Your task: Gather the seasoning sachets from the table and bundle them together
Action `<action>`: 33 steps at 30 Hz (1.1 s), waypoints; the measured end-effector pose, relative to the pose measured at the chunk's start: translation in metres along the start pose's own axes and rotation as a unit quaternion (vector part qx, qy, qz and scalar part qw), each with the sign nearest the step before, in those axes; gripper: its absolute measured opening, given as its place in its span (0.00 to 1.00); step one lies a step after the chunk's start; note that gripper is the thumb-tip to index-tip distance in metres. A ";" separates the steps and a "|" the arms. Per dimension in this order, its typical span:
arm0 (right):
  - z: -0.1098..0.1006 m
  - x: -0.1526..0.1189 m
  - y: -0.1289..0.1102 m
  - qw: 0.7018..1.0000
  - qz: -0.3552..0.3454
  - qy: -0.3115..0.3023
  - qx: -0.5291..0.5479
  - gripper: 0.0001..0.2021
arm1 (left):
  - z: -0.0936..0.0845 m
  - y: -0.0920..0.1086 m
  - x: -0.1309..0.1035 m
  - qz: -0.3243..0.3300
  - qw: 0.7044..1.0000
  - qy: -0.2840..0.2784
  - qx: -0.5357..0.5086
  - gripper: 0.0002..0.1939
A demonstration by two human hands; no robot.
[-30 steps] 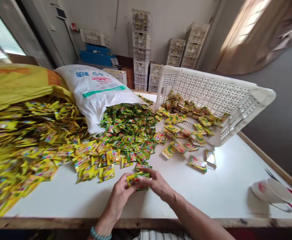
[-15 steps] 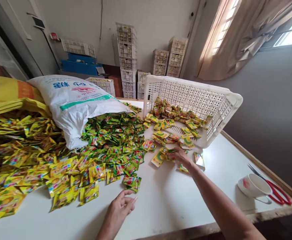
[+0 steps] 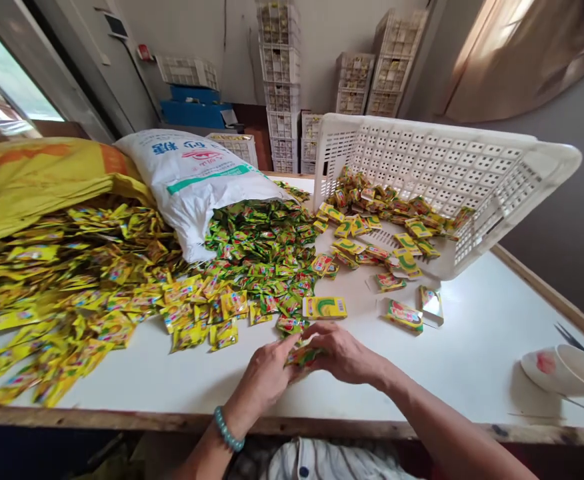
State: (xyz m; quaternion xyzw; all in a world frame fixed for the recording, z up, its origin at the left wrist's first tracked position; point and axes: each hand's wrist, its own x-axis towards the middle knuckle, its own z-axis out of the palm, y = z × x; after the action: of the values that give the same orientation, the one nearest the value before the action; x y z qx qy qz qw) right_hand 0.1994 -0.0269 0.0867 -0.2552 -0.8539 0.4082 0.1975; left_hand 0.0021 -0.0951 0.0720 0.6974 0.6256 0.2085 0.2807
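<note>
Near the table's front, my left hand (image 3: 267,373) and my right hand (image 3: 345,353) meet around a small green and red printed box (image 3: 303,357). My fingers cover much of it. Just beyond my right hand's knuckles is a yellow box (image 3: 325,307) with a green curved print; whether the hand touches it I cannot tell. A green sachet (image 3: 292,325) lies at my left fingertips. Behind it spreads a heap of green sachets (image 3: 262,247), with yellow sachets (image 3: 97,267) to the left. A red and green box (image 3: 403,315) lies to the right.
A white plastic crate (image 3: 447,160) lies tipped on its side, small boxes spilling from it. A white sack (image 3: 202,173) and a yellow sack (image 3: 47,180) rest behind the sachets. A cup (image 3: 562,370) and scissors (image 3: 575,339) are at right. Stacked crates (image 3: 279,87) stand by the wall.
My right hand has come back from the loose boxes by the crate to my left hand. Both now hold a small box. The view has shifted.
</note>
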 end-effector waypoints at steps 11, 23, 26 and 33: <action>0.022 0.008 0.034 0.903 0.229 0.108 0.348 0.22 | 0.028 -0.028 -0.022 -0.194 0.863 0.098 -0.455 0.20; -0.005 0.020 0.025 0.944 0.236 -0.067 0.220 0.13 | 0.029 -0.008 -0.029 -0.194 0.818 0.110 -0.530 0.20; -0.003 0.027 0.016 0.977 0.186 -0.063 0.083 0.04 | 0.029 -0.010 -0.027 -0.165 0.846 0.085 -0.500 0.20; 0.008 0.041 -0.011 0.990 0.119 -0.018 -0.073 0.08 | 0.033 -0.017 -0.020 -0.106 0.858 0.011 -0.503 0.23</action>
State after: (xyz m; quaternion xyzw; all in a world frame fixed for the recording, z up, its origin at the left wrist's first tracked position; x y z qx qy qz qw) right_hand 0.1598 -0.0131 0.0962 -0.3616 -0.8483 0.3701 0.1129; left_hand 0.0083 -0.1185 0.0370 0.3880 0.5088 0.4718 0.6066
